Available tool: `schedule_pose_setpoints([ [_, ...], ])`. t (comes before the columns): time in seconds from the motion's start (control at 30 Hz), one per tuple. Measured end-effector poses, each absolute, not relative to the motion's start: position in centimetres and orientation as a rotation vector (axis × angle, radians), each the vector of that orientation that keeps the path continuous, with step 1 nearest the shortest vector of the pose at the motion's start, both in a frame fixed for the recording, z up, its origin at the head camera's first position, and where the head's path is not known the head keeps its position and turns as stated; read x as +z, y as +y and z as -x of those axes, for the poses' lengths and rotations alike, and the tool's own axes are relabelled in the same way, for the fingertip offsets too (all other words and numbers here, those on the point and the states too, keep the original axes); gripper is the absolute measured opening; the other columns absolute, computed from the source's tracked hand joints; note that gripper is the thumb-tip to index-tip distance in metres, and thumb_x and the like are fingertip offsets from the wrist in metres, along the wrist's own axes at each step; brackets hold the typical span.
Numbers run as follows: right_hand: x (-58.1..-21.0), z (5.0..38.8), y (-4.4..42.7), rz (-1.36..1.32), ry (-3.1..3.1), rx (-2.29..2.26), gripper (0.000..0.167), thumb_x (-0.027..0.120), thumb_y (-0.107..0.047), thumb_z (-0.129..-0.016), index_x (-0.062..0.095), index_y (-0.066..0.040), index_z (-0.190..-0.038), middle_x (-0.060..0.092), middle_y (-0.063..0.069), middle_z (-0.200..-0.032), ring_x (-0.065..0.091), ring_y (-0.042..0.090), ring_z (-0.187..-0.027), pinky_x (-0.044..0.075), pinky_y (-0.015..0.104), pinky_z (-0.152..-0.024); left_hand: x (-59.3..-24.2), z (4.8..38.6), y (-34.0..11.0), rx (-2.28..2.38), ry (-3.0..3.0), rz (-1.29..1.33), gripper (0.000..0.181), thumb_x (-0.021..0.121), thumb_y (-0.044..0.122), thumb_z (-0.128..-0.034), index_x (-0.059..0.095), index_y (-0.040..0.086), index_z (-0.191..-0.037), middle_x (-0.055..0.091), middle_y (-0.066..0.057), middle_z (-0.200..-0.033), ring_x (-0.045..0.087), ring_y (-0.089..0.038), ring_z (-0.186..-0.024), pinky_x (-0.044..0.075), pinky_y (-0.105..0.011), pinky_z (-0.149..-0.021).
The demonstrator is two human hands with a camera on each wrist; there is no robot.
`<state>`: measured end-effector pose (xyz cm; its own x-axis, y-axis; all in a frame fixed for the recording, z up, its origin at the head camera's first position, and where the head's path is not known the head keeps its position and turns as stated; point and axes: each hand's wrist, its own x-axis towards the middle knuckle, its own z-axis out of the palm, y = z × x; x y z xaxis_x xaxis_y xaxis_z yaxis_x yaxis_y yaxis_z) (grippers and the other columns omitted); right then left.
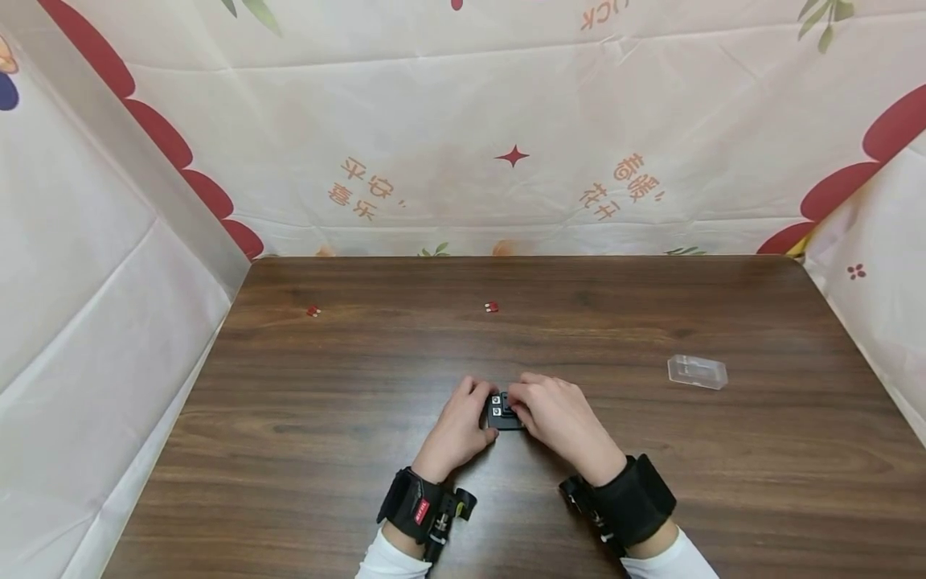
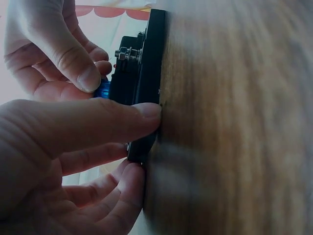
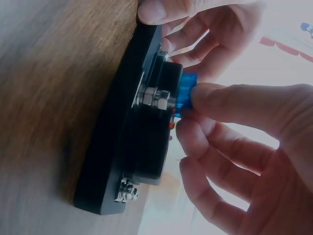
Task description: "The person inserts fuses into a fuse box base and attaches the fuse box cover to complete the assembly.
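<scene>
The right hand (image 1: 555,412) pinches a blue piece (image 3: 186,90) at the top of the black block (image 1: 504,424), which the left hand (image 1: 460,422) grips from nine o'clock on the worktop (image 1: 217,466). How fully the piece is seated cannot be told. The clear cover (image 1: 698,371) is off, towards two o'clock; two red pieces (image 1: 492,306) (image 1: 313,310) lie unattached at twelve and ten.

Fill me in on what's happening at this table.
A person's left hand holds a black block by its edges on the wooden table, while the right hand pinches a blue piece at the block's top. How firmly it sits there can't be seen. A clear plastic case lies off to the right; one small red piece and another lie farther back.
</scene>
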<state>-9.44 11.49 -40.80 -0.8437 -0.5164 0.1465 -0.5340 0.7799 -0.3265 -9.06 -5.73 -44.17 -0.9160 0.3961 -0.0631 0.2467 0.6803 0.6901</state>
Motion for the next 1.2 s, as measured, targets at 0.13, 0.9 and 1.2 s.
schedule_pose_setpoints([
  [0.13, -41.1, 9.3, 11.7, -0.852, -2.92, 0.584, 0.014, 0.076, -0.005, -0.08, 0.066, -0.015, -0.079, 0.053, -0.006, -0.076, 0.053, 0.011, -0.063, 0.046, 0.031, -0.057, -44.3, 9.0, -5.7, 1.055, 2.689, -0.525, 0.048, 0.08, 0.002, -0.0737, 0.059, 0.003, -0.117, 0.049, -0.007, -0.108, 0.051, -0.021, -0.094, 0.045, -0.035, -0.085],
  [0.9, -43.1, 8.7, 13.0, -0.907, -2.808, 0.667, 0.015, 0.077, -0.005, -0.08, 0.07, -0.012, -0.092, 0.061, -0.003, -0.088, 0.06, 0.013, -0.076, 0.05, 0.035, -0.066, -44.8, 9.4, -6.0, 0.944, 2.692, -0.619, 0.05, 0.08, 0.001, -0.0742, 0.059, 0.001, -0.12, 0.051, -0.009, -0.113, 0.053, -0.023, -0.102, 0.045, -0.034, -0.089],
  [1.2, -43.8, 8.2, 13.8, -0.918, -2.748, 0.655, 0.017, 0.077, -0.007, -0.08, 0.07, -0.011, -0.095, 0.062, -0.003, -0.09, 0.061, 0.014, -0.079, 0.05, 0.035, -0.067, -44.8, 9.7, -7.5, 0.932, 2.706, -0.584, 0.054, 0.078, -0.001, -0.0735, 0.057, -0.001, -0.123, 0.051, -0.014, -0.118, 0.051, -0.03, -0.11, 0.042, -0.043, -0.094],
])
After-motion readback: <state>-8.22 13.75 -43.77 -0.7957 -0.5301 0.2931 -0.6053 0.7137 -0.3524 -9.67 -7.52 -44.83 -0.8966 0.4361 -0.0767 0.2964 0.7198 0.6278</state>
